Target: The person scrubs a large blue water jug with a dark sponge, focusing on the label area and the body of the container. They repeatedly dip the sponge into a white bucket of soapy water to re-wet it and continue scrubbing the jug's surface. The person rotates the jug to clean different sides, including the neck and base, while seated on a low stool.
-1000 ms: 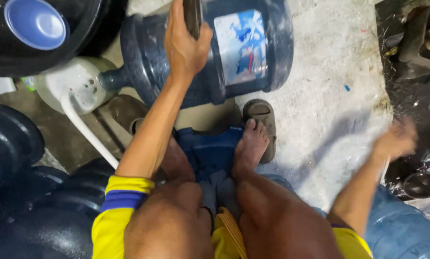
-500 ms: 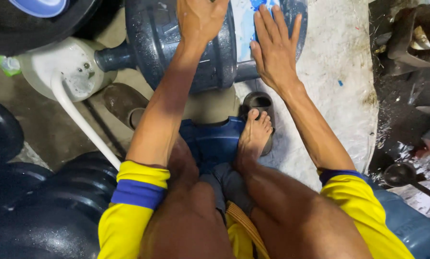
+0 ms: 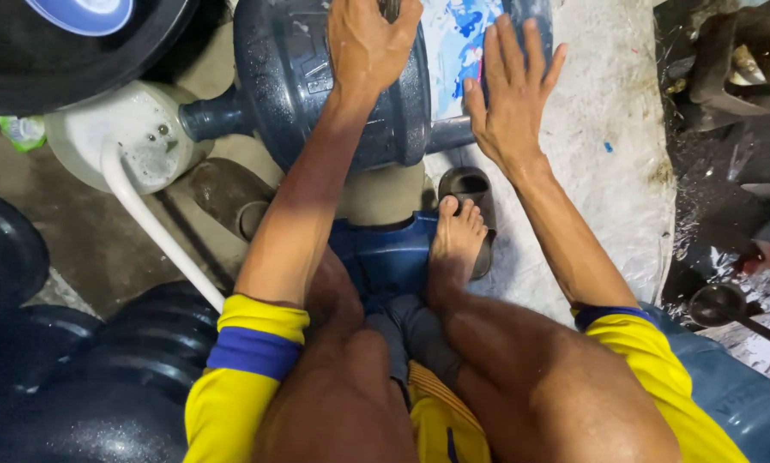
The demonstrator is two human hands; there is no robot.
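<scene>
A big dark-blue water jug [image 3: 316, 94] lies on its side in front of me, its neck [image 3: 206, 117] pointing left into a white round container [image 3: 136, 141]. My left hand [image 3: 368, 43] rests on top of the jug, fingers curled around a narrow dark object [image 3: 391, 7] that runs out of the frame. My right hand [image 3: 509, 94] lies flat on the jug's blue-and-white label [image 3: 453, 51], fingers spread, holding nothing. My bare right foot [image 3: 458, 236] stands on a dark sandal [image 3: 471, 184] just below the jug.
A white hose [image 3: 153, 227] runs from the container toward my left knee. More dark jugs [image 3: 102, 377] crowd the lower left, another with a blue cap [image 3: 84, 10] sits at the top left. I sit over a blue stool [image 3: 385, 253]. A ladle [image 3: 719, 304] and dark clutter lie at the right.
My right hand swung in from the far right and landed flat on the jug's label. My left hand stayed on top of the jug with the dark object.
</scene>
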